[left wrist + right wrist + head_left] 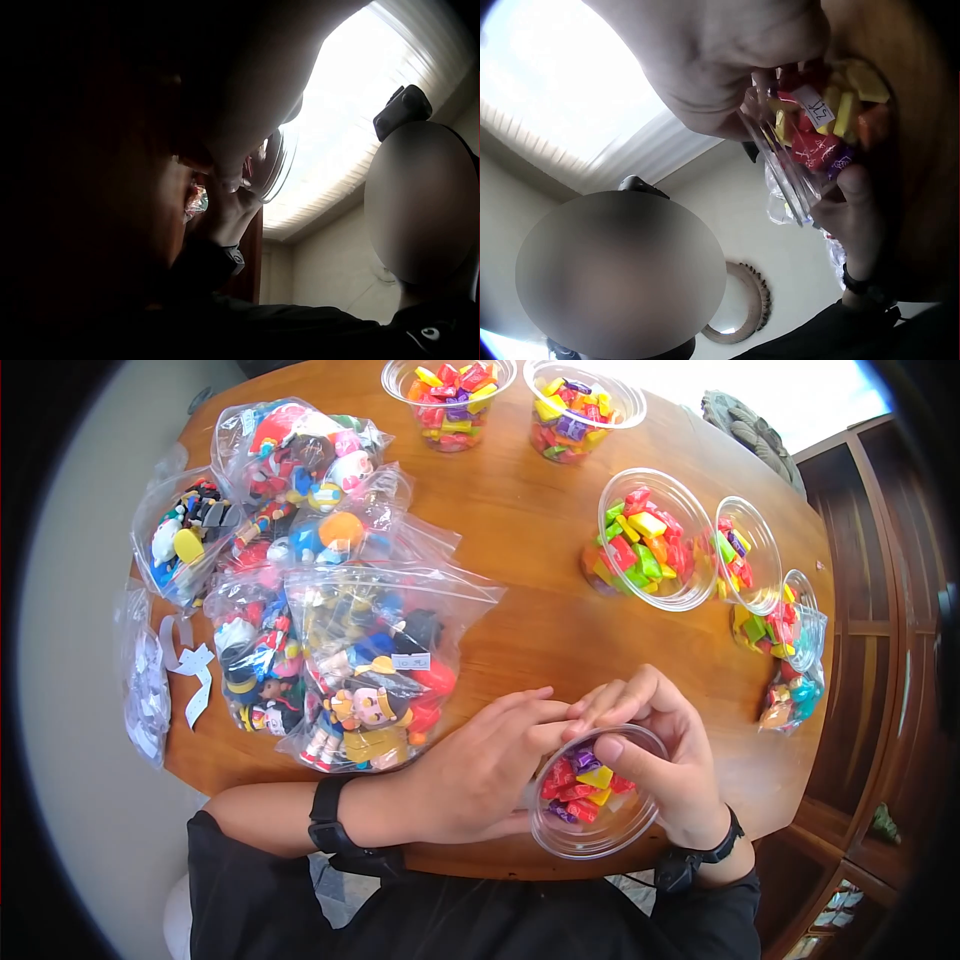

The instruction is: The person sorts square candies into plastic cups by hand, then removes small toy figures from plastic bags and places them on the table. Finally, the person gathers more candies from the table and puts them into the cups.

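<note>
Close to the table's near edge, a clear plastic cup (563,832) of wrapped candies (580,790) tilts with its wide rim toward me. Red, yellow and purple candies show inside, and a white printed label (817,106) shows in the right wrist view. My left hand (490,765) holds the cup from the left, its thumb (856,187) against the side. With its thumb over the rim, my right hand (675,760) grips the cup from the far right. The fingertips of both hands meet behind the cup. In the left wrist view the cup (268,166) is partly hidden by a dark hand.
Clear bags of toy figures (370,670) crowd the table's left side, beside white paper strips (197,675). Several candy cups (655,540) stand at the back and right. A small filled bag (793,695) lies at the right edge, near a wooden cabinet (865,610).
</note>
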### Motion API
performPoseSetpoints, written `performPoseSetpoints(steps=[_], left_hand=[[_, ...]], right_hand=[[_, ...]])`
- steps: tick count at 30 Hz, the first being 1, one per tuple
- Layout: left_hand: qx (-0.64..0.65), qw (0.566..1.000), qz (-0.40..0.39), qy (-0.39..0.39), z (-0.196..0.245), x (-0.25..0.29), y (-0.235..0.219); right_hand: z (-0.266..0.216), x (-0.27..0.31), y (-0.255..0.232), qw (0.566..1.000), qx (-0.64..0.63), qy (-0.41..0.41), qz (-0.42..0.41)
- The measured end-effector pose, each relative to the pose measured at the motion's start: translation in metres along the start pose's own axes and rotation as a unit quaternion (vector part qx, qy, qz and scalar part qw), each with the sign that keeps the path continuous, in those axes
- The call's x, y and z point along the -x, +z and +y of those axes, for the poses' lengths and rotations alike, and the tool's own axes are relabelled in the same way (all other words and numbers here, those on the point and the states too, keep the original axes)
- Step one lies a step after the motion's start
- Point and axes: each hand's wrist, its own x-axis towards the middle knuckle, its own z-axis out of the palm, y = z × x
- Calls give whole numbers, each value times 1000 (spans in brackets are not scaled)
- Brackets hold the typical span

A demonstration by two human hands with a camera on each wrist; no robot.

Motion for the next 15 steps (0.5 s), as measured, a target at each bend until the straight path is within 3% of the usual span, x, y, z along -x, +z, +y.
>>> performPoseSetpoints(steps=[10,12,14,15], left_hand=[[13,1000,-7,-10,1,-1,-2],[6,1000,-8,-15,0,1,3],[156,985,42,-55,-5,0,13],[166,983,36,-74,-4,-2,10]], right_hand=[[2,-1,-6,1000,18,10,-18],[11,-4,-14,997,-20,-31,-71],[13,-5,-5,996,-66,-23,-53],[14,-7,-5,995,-90,-18,-45]])
